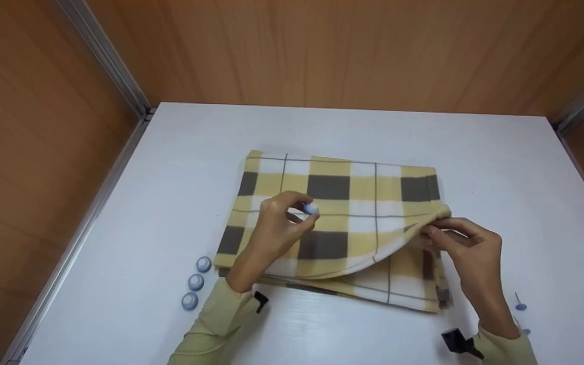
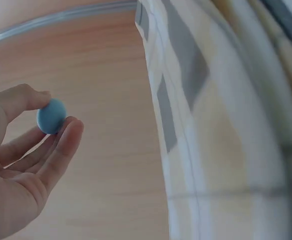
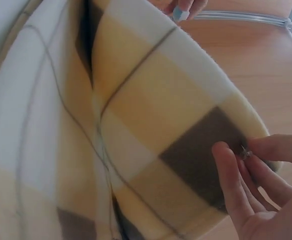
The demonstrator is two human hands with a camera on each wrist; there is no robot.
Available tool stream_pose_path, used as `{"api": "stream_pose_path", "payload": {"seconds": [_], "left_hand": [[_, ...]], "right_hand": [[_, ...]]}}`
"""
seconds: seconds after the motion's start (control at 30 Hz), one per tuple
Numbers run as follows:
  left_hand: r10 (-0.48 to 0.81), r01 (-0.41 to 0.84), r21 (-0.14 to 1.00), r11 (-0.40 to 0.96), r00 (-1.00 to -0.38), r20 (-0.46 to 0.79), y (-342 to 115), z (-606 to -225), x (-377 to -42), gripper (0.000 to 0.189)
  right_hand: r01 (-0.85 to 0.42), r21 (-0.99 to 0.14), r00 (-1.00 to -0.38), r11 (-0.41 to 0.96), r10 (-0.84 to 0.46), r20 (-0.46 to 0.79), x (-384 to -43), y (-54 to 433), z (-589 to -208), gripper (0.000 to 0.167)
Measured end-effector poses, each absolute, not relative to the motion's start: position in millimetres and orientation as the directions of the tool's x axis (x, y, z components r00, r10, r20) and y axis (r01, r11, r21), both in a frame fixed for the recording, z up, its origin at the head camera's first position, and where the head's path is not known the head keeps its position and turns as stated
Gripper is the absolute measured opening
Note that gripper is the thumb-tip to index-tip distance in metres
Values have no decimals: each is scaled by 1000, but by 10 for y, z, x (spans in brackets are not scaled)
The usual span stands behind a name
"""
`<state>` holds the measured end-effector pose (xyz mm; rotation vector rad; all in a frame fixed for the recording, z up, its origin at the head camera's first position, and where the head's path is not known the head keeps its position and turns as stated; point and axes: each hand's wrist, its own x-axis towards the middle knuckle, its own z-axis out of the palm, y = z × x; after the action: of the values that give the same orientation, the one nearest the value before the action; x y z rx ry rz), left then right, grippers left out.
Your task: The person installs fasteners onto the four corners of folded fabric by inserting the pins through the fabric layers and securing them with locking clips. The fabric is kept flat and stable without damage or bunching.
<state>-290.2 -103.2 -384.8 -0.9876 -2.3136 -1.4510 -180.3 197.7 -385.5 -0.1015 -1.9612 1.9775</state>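
Observation:
A plaid fleece blanket (image 1: 363,208) in yellow, white and dark grey lies folded on the table, its near right corner lifted. My left hand (image 1: 277,230) pinches a small round blue cap (image 2: 51,116) between thumb and fingertips, above the middle of the blanket. At the raised corner, my right hand (image 1: 474,253) pinches the blanket edge. A small metal pin tip (image 3: 244,153) shows between its fingers in the right wrist view, at the dark square of the cloth. Under the lifted flap, the lower layer of the blanket shows.
On the white table (image 1: 348,129), three round blue-grey caps (image 1: 196,282) stand in a row left of the blanket. Near the right wrist lie two flat-headed blue pins (image 1: 520,306), one partly hidden by the sleeve. Wooden panels (image 1: 322,50) close off the back and sides.

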Motion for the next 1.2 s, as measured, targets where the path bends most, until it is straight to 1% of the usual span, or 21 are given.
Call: {"api": "stream_pose_path", "payload": {"seconds": [0.2, 0.37, 0.5, 0.63, 0.8, 1.03, 1.2], "left_hand": [[544, 682, 709, 178, -669, 507, -688, -3874, -2925, 18], [636, 679, 730, 80, -598, 487, -419, -3896, -2937, 18], [685, 680, 731, 59, -560, 466, -314, -3909, -2942, 22], [693, 645, 762, 49, -572, 439, -252, -3906, -2966, 28], [674, 596, 803, 25, -603, 427, -195, -3918, -2989, 27], [688, 567, 823, -44, -580, 436, -86, -3971, -2974, 24], [704, 576, 817, -30, -568, 426, -41, -3971, -2956, 25]], "right_hand": [[-147, -989, -919, 15, 369, 142, -1813, 1884, -3879, 21], [-177, -984, -914, -18, 374, 158, -1813, 1846, -3886, 23], [-156, -988, -919, -17, 369, 139, -1825, 1793, -3907, 22], [-135, -991, -925, 16, 356, 132, -1873, 1760, -3903, 20], [-125, -991, -935, 53, 328, 136, -1940, 1734, -3900, 21], [-99, -993, -934, 68, 339, 116, -1913, 1733, -3937, 20], [-107, -992, -932, 61, 341, 122, -1887, 1746, -3946, 19]]}}
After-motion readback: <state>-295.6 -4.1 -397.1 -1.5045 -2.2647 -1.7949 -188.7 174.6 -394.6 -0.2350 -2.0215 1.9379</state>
